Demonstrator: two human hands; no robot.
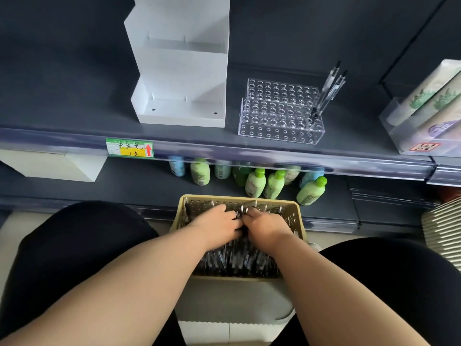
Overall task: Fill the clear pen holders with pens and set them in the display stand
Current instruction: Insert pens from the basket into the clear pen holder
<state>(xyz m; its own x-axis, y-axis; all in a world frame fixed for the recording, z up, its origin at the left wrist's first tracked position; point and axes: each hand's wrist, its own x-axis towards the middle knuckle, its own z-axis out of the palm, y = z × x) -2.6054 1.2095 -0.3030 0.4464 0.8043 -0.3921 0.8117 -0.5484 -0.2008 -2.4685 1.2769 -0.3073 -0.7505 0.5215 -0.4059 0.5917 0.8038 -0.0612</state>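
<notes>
Clear-barrelled pens (237, 258): heaped loose in the tan basket (294, 216), directly under both hands; likely light, stiff and slick, prone to sliding out of a loose bundle; best gathered as a small bunch round mid-barrel, tips all one way.
Left hand (219, 226): palm down in the heap, fingers curved into the pens and touching them; cannot tell whether closed round any.
Right hand (264, 227): just beside the left, fingertips buried among the pens; grip likewise impossible to tell.
Clear pen holders (279, 116): two, on the shelf (349, 131) above and beyond the hands, towards the right-hand side; rigid acrylic by the look, light, probably scratch-prone and tippy once loaded; best lifted by both short ends and kept level.
Standing pens (329, 91): a few, leaning, at the front holder's far right corner; nearly all holes unfilled.
White display stand (179, 71): beyond the left hand, just left of the holders; no holder set in it yet.
Stage: judged early, gathering stock.
</notes>
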